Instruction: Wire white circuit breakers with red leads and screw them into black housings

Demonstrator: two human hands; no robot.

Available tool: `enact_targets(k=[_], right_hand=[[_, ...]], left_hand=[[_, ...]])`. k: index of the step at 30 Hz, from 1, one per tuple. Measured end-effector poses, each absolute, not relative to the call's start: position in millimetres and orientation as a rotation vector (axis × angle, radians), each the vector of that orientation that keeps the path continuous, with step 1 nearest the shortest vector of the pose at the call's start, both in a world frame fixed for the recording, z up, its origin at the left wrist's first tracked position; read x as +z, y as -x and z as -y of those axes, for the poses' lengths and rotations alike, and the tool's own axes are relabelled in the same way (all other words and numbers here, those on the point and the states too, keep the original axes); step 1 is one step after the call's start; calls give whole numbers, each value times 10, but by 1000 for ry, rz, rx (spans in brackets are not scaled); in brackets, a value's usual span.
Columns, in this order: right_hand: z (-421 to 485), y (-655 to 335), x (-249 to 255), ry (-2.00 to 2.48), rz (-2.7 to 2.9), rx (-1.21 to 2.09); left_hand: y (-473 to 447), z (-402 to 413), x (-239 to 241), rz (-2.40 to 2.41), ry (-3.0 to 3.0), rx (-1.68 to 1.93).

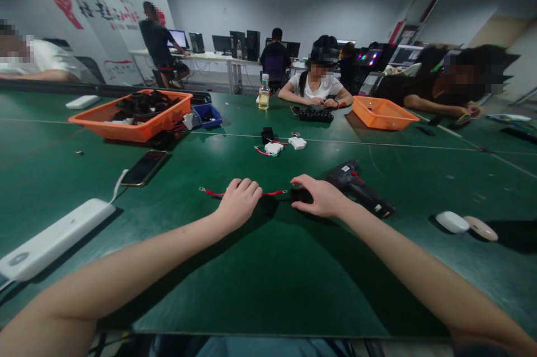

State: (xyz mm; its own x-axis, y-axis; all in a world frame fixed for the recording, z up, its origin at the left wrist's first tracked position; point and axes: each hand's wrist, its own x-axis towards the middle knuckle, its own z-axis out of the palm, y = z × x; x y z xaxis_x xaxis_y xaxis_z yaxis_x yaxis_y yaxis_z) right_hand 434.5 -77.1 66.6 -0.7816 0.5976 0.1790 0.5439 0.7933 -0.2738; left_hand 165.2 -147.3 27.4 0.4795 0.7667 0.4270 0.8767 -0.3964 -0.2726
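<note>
My left hand (pixel 241 200) has its fingers curled down over a red cable (pixel 274 193) with metal ring terminals at both ends. The cable's middle is hidden beneath that hand. To its right, my right hand (pixel 321 195) has thumb and fingers around a small black block (pixel 300 196) on the table; the palm covers part of it. A black cordless screwdriver (pixel 356 181) lies just beyond the right hand. Farther forward are two white connector pieces (pixel 273 149) with red cables, and another black block (pixel 267 134).
An orange basket (pixel 126 132) of black parts and a blue bin (pixel 210 116) stand at back left. On the left lie a phone (pixel 145 168) and a white power strip (pixel 59 236). A bottle (pixel 263 94), another orange basket (pixel 384 113) and co-workers are across the green table (pixel 268 278).
</note>
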Motion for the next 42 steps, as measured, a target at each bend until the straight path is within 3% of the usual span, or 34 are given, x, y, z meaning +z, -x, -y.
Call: enact_targets(k=[11,21,42], right_hand=[[927,-4381,940,722,2582,118],[817,-4356,498,856,2796,80],[837,-4223,497,812,2758,79]], left_hand=[[-1648,1461,278,1392,2315,-347],[-1637,1480,281,1361,2345,-316],[-1584,1448,246,1246,2376,-365]])
